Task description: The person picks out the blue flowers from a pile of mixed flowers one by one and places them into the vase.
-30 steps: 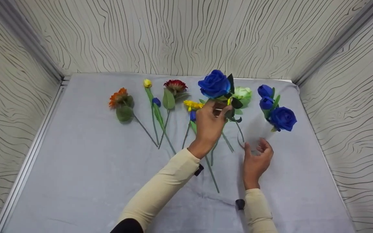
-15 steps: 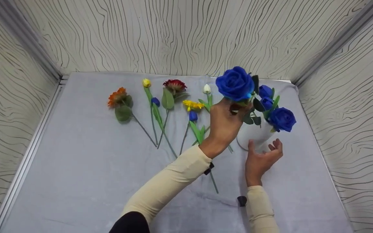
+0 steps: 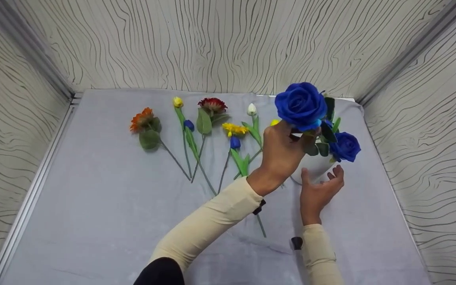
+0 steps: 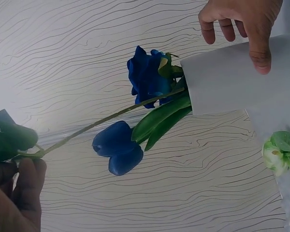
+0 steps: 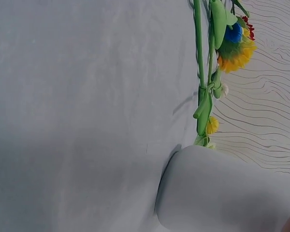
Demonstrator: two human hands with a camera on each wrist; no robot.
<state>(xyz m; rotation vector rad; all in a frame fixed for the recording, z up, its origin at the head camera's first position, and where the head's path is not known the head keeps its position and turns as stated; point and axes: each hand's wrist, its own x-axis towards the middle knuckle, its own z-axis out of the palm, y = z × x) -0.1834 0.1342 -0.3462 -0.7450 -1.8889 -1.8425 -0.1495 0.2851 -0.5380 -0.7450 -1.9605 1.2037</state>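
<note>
My left hand [image 3: 281,158] pinches a blue artificial rose [image 3: 301,106] by its stem, high over the white vase [image 3: 311,169]. In the left wrist view the rose's stem [image 4: 96,120] slants to the vase mouth, and its lower end appears to be inside. Another blue rose [image 3: 345,146] and two blue tulips [image 4: 117,145] stand in the vase. With fingers spread and slightly bent, my right hand [image 3: 320,196] is at the vase's near side; its thumb overlaps the wall in the left wrist view. Whether it touches the wall is unclear.
Left of the vase lie several artificial flowers: an orange one [image 3: 143,119], a red one [image 3: 212,104], a yellow one [image 3: 235,129] and a white tulip [image 3: 251,109]. A pale green flower [image 4: 275,157] lies near the vase. Wood-patterned panels [image 3: 212,43] enclose the cloth-covered table [image 3: 113,221].
My left hand has carried the blue rose rightward from above the lying flowers to over the vase. My right hand has shifted slightly right, and its fingers have spread.
</note>
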